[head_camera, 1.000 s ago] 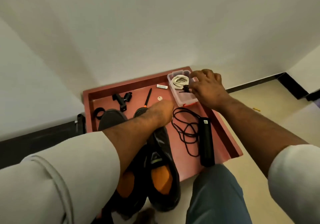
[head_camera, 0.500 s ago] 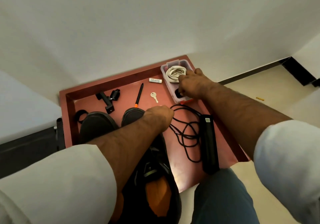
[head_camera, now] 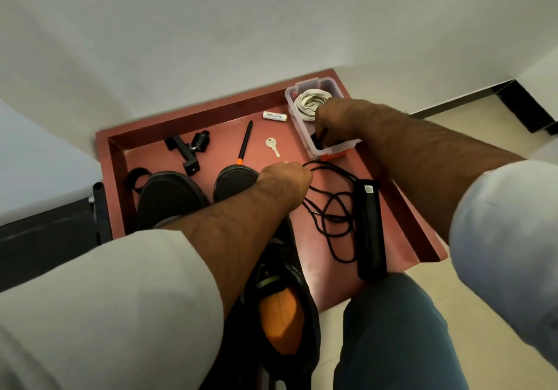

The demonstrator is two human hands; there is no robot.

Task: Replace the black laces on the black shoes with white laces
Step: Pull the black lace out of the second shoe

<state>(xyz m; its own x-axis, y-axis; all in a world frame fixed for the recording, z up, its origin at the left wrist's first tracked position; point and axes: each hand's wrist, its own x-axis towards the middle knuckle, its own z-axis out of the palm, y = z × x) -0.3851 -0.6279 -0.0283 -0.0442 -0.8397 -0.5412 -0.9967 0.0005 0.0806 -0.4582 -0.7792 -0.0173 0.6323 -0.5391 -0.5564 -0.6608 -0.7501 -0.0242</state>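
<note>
Two black shoes stand on a red tray [head_camera: 317, 269]: the left shoe [head_camera: 166, 199] and the right shoe [head_camera: 232, 178] with an orange insole. A loose black lace [head_camera: 332, 208] lies coiled beside them. My left hand [head_camera: 283, 181] has curled fingers at the lace's upper loop and seems to hold it. White laces [head_camera: 311, 103] are coiled in a clear plastic box [head_camera: 335, 148] at the tray's far right corner. My right hand [head_camera: 338, 121] reaches into the box's near end, its fingers curled down on a black bundle [head_camera: 318, 140] there.
On the tray also lie a long black bar-shaped device [head_camera: 370, 232], a key [head_camera: 272, 145], a black pen with an orange band [head_camera: 245, 142], a white battery [head_camera: 274, 116], a black clamp [head_camera: 187, 151] and a black ring [head_camera: 136, 177]. A white wall stands behind.
My right hand has moved from the box's edge down into its near end with the black bundle. My left hand has shifted from the shoe's toe to the black lace.
</note>
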